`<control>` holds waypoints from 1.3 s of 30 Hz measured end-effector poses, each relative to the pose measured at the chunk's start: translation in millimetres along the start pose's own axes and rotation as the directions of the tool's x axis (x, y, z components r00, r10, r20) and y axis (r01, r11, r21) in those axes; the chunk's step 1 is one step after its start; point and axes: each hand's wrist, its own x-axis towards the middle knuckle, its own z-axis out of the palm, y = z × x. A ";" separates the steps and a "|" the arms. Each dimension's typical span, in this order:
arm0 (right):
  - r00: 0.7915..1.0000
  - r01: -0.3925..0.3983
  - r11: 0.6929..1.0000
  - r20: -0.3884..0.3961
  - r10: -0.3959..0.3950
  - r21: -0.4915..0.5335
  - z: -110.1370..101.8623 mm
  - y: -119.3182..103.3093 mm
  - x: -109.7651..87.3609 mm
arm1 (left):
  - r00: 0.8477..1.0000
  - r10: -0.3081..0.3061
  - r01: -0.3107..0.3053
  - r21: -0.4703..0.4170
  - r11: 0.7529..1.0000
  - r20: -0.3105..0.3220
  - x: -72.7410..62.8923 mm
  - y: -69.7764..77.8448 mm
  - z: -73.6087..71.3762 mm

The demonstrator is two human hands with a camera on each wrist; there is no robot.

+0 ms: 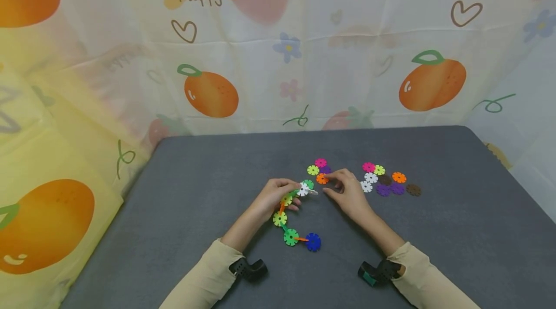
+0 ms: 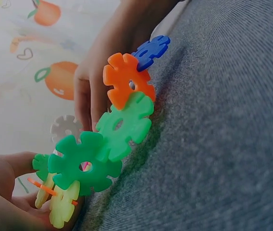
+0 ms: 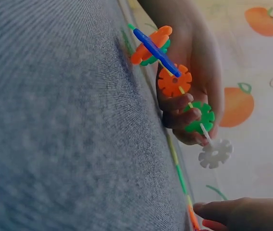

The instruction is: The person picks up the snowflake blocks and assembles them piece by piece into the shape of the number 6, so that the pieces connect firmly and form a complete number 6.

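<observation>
A curved chain of slotted plastic flower discs hangs from my left hand point(image 1: 270, 197), whose thumb and fingers pinch it near its upper end. Toward me, the chain finishes in a blue disc point(image 1: 313, 242), joined by an orange disc point(image 2: 127, 79) to a green disc point(image 1: 291, 237). Beyond the left fingertips stick out white discs point(image 3: 216, 154). My right hand point(image 1: 349, 195) reaches to a loose orange disc point(image 1: 322, 178) on the table; the index fingertip is at its right edge, while the thumb stays apart from it. Pink, yellow and purple discs lie beside the orange one.
To the right of my right hand lies a second loose group of discs, among them white discs point(image 1: 371, 177), purple discs point(image 1: 397, 189), an orange disc point(image 1: 398, 177) and a brown disc point(image 1: 413, 189). The grey table point(image 1: 195, 169) meets a printed cloth point(image 1: 260, 82) at the back.
</observation>
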 end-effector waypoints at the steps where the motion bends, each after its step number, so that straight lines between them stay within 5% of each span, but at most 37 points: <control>1: 1.000 0.004 1.000 0.009 -0.004 -0.019 0.3 0.5 0.1 | 1.000 -0.002 0.002 -0.002 1.000 0.000 0.2 -0.2 -0.1; 8: 0.998 0.038 0.993 0.054 -0.032 -0.110 1.2 0.8 -1.3 | 1.000 -0.011 0.011 -0.009 1.000 0.003 1.3 -1.3 -0.1; 21: 0.999 -0.038 0.988 -0.006 0.040 0.148 -1.5 -0.1 -1.4 | 0.997 -0.024 0.025 -0.013 1.000 0.074 0.6 1.0 0.5; 24: 0.998 -0.061 0.945 0.021 0.058 0.320 -3.5 0.3 -1.2 | 0.996 -0.032 0.034 -0.025 0.999 0.080 1.6 0.7 0.3; 28: 0.983 -0.178 0.849 0.126 0.132 0.498 -6.6 -2.2 -1.0 | 0.995 -0.032 0.035 -0.035 0.999 0.098 1.7 0.9 -0.4; 35: 0.900 -0.430 0.674 0.337 0.274 0.600 -11.4 -6.5 -0.5 | 0.996 -0.037 0.044 -0.086 0.995 0.085 3.5 0.3 -2.2; 39: 0.878 -0.473 0.637 0.382 0.287 0.608 -12.8 -7.5 -0.9 | 0.996 -0.049 0.057 -0.115 0.992 0.069 4.7 0.3 -3.3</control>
